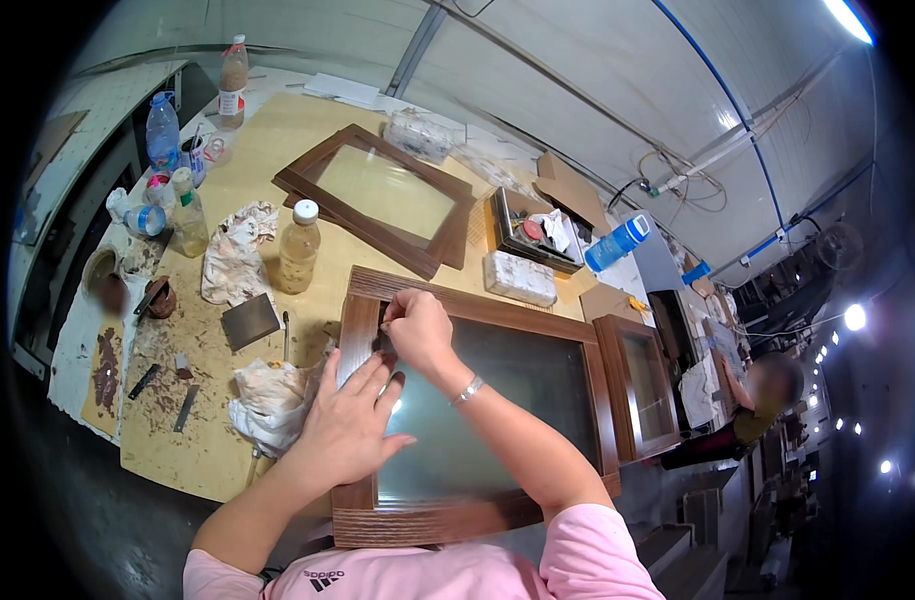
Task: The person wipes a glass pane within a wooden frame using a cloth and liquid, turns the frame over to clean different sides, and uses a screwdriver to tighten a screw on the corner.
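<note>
Right hand [418,328]: fingers pinched together at the inner top-left corner of the door frame [360,350]; whether a small tool or bit of filler sits between the fingertips cannot be told. A metal bracelet [468,390] circles the wrist.

Left hand [353,425]: fingers spread and pressed flat on the left rail of the door frame and the edge of its glass pane [498,400], holding nothing.

The door frame, brown wood grain, lies flat at the near edge of the table [218,440], directly before the person in the pink shirt.

At 9 o'clock of the left hand, touching the frame's left rail: a crumpled stained rag [268,400]. At 10 o'clock: a dark square block [250,320]. At 11 o'clock of the right hand: a capped bottle of amber liquid [299,248], upright, with a second stained rag [236,250] just beside it at 9 o'clock.

At 12 o'clock of the right hand, farther back: a second glazed frame [378,195], lying flat over another piece. At 2 o'clock: a white wrapped block [519,277], and beyond it a dark tray of odds and ends [533,230].

At 3 o'clock of the door frame: a smaller glazed frame [638,385].

Far left edge of the table: several plastic bottles [164,130] and smears of brown filler [106,365].
</note>
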`<state>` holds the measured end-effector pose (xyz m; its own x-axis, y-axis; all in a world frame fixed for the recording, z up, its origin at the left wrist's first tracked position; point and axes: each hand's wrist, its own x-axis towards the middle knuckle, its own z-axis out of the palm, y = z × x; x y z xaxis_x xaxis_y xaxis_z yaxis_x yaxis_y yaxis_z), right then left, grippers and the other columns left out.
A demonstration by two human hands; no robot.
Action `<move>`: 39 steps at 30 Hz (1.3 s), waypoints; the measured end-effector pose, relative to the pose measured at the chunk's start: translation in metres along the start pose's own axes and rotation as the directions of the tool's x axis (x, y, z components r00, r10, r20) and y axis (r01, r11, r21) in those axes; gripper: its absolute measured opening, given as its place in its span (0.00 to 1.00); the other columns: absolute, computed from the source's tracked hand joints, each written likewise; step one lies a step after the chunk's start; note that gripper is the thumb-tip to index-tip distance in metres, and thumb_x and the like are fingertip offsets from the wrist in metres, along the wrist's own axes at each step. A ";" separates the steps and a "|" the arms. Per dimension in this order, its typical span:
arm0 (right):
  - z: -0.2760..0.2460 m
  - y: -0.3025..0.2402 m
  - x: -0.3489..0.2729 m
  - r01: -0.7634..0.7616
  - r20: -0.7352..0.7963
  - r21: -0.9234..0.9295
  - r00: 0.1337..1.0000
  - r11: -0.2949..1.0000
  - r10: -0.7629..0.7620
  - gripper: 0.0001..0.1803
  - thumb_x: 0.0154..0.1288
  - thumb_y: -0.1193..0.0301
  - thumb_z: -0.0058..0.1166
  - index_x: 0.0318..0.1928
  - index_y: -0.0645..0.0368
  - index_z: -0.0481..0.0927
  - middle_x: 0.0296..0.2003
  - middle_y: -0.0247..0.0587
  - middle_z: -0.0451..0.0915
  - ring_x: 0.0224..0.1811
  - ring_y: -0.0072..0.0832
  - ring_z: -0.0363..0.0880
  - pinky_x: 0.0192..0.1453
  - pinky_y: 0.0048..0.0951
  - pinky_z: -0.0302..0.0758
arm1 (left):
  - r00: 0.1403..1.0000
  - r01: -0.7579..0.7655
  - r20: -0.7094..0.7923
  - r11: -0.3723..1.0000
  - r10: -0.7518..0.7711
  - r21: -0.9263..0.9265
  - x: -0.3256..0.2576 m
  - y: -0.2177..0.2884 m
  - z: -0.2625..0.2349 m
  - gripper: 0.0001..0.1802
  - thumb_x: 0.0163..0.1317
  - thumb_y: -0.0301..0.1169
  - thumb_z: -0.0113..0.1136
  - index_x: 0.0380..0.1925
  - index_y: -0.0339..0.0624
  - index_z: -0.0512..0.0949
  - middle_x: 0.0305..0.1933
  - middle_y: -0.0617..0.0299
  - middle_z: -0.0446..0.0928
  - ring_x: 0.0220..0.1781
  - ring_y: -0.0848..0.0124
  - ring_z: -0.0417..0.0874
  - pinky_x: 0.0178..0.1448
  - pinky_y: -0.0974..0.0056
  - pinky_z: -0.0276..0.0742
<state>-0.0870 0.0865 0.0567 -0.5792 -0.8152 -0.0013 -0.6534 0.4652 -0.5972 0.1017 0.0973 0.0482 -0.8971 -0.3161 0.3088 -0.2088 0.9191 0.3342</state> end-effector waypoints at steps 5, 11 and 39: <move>0.005 0.003 -0.009 0.075 -0.107 0.040 0.992 0.996 -0.070 0.02 0.53 0.77 0.57 0.25 0.62 0.80 0.29 0.51 0.83 0.37 0.48 0.84 0.41 0.44 0.77 | 1.000 0.002 -0.003 1.000 -0.002 -0.024 -0.001 0.000 -0.002 0.39 0.59 0.53 0.64 0.61 0.33 0.73 0.69 0.44 0.69 0.76 0.57 0.63 0.77 0.33 0.45; 0.004 0.022 0.014 0.051 -0.173 0.103 0.984 0.993 -0.033 0.03 0.59 0.78 0.60 0.31 0.65 0.81 0.25 0.47 0.82 0.29 0.36 0.82 0.37 0.35 0.77 | 1.000 -0.013 -0.017 0.999 0.013 -0.043 -0.003 0.003 -0.002 0.40 0.58 0.52 0.66 0.62 0.33 0.73 0.70 0.46 0.68 0.76 0.57 0.63 0.78 0.34 0.46; -0.017 0.018 0.000 0.288 0.133 0.100 0.945 0.952 -0.300 0.04 0.50 0.80 0.62 0.30 0.63 0.84 0.34 0.47 0.81 0.37 0.43 0.84 0.42 0.40 0.79 | 1.000 -0.012 -0.016 0.997 0.011 -0.070 -0.003 -0.002 -0.001 0.39 0.56 0.52 0.67 0.60 0.35 0.74 0.67 0.47 0.69 0.75 0.57 0.62 0.77 0.35 0.46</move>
<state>-0.1064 0.1005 0.0595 -0.2864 -0.9555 0.0710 -0.7403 0.1737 -0.6495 0.1053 0.0959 0.0478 -0.8928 -0.3098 0.3271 -0.1700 0.9040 0.3922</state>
